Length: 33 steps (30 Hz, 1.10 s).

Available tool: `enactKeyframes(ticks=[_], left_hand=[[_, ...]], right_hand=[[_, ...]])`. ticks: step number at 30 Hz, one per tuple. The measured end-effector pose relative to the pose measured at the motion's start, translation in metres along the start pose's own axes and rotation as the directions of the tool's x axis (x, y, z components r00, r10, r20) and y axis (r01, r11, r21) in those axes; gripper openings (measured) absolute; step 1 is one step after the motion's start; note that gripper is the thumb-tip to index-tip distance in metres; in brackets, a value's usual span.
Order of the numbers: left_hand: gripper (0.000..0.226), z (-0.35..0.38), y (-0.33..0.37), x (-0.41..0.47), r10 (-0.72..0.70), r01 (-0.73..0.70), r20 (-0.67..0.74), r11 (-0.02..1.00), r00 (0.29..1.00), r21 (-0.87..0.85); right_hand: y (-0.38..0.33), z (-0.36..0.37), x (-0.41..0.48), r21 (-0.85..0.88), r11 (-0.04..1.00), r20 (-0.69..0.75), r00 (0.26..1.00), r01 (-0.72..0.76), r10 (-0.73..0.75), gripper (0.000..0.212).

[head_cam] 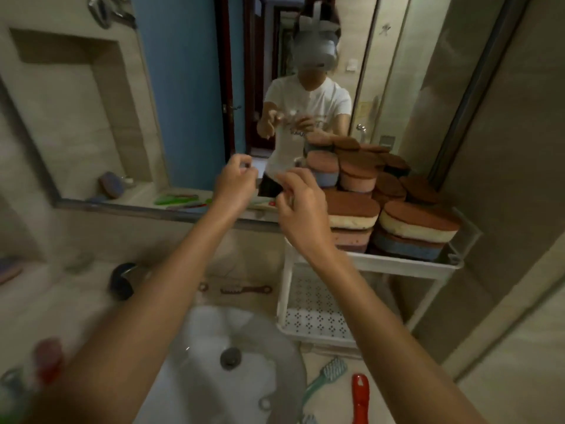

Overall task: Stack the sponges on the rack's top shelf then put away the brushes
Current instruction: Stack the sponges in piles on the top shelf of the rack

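Observation:
Several oval sponges [419, 224] with brown tops lie stacked in piles on the top shelf of the white rack [397, 266], right of the sink. My left hand [235, 185] and my right hand [301, 206] are raised close together in front of the mirror, left of the sponge piles. Fingers of both hands are curled, and motion blur hides whether anything is pinched between them. A green brush [324, 377] and a red brush [360, 396] lie on the counter near the front. A brown brush [244, 290] lies behind the basin.
The rack's perforated lower shelf [315, 313] holds nothing. The white basin [214, 347] sits below my arms, with a dark tap [122, 280] at its left. The mirror [189, 102] reflects the person and the sponges. Red and green blurred items stand at the lower left.

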<state>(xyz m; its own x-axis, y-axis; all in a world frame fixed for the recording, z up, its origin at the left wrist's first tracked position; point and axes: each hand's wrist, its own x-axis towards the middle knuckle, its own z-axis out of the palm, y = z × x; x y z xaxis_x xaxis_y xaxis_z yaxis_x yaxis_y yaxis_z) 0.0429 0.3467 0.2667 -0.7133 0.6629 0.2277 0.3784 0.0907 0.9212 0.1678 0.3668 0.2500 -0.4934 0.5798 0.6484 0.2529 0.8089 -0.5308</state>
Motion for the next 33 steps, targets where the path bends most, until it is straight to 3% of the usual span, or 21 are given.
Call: enactKeyframes(ticks=[1,3,5,8,11,16,19,21,24,29,33], left_hand=[[0.015,-0.014,-0.016,-0.009,-0.031,0.030,-0.025,0.999,0.999,-0.037],[0.026,-0.040,-0.053,-0.033,-0.111,0.103,-0.071,0.990,0.991,-0.101],[0.028,-0.064,-0.091,-0.062,-0.200,0.192,-0.092,0.977,0.975,-0.094],[0.021,-0.093,-0.145,-0.105,-0.372,0.358,-0.097,0.924,0.923,-0.136],[0.022,-0.123,-0.199,-0.140,-0.529,0.506,-0.136,0.846,0.838,-0.171],[0.015,-0.195,-0.278,-0.172,-0.662,0.661,-0.128,0.748,0.738,-0.059],[0.009,-0.244,-0.309,-0.171,-0.685,0.702,-0.180,0.711,0.706,0.051],[0.020,-0.281,-0.324,-0.159,-0.696,0.726,-0.212,0.672,0.686,0.145],[0.026,-0.342,-0.340,-0.130,-0.633,0.699,-0.303,0.604,0.712,0.382],[0.036,-0.423,-0.369,-0.053,-0.432,0.531,-0.325,0.544,0.841,0.650],[0.045,-0.454,-0.386,0.003,-0.413,0.316,-0.188,0.267,0.891,0.911]], right_hand=[[-0.007,0.016,-0.010,0.059,0.998,0.020,1.000,-0.001,0.000,0.032],[-0.021,0.047,-0.033,0.152,0.988,0.077,0.997,-0.027,0.015,0.030],[-0.035,0.080,-0.062,0.221,0.970,0.238,0.970,-0.104,0.050,0.025],[-0.047,0.135,-0.107,0.192,0.958,0.524,0.848,-0.214,0.085,0.024],[-0.055,0.186,-0.146,0.060,0.975,0.699,0.706,-0.214,0.112,0.031],[-0.085,0.259,-0.177,-0.037,0.984,0.855,0.504,-0.176,0.123,0.032],[-0.113,0.307,-0.179,-0.085,0.981,0.883,0.443,-0.176,0.156,0.029],[-0.134,0.343,-0.177,-0.099,0.983,0.903,0.401,-0.157,0.155,0.027],[-0.165,0.394,-0.165,-0.107,0.987,0.916,0.375,-0.120,0.145,0.028],[-0.203,0.465,-0.130,-0.070,0.994,0.934,0.344,-0.089,0.097,0.029],[-0.216,0.512,-0.101,-0.101,0.992,0.922,0.369,-0.070,0.120,0.029]])
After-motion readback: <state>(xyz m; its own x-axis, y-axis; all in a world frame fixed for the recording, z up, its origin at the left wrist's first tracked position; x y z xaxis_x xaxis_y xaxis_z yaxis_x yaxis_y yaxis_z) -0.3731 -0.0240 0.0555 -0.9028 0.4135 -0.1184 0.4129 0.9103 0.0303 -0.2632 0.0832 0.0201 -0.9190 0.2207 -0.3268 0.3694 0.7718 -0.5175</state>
